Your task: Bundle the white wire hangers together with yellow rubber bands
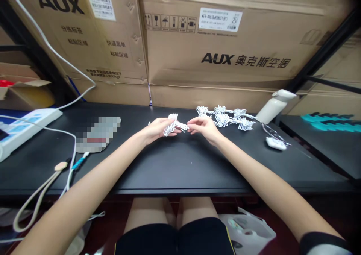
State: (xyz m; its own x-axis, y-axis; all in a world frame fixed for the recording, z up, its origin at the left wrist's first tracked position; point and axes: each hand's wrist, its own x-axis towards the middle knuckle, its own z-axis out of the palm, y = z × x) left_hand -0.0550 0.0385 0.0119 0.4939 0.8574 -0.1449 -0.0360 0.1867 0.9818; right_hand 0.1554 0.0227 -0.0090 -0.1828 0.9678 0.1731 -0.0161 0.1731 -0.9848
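Observation:
My left hand [159, 130] is closed around a small bundle of white looped cord [170, 125], held just above the black table [175, 168]. Loose straight ends of the bundle stick out to the right. At those ends my right hand [203, 128] has thumb and fingertips pinched together. What exactly the cord is made of is too small to tell. Just beyond my right hand lie several similar white bundles [222, 119], set in two rough rows.
Large cardboard boxes [180, 59] wall off the back. At right stand a white bottle [275, 106], a white case [275, 143] and glasses [272, 131]. At left are a power strip [31, 129], a blurred-out phone-shaped item [98, 134], cables and a strap [36, 202].

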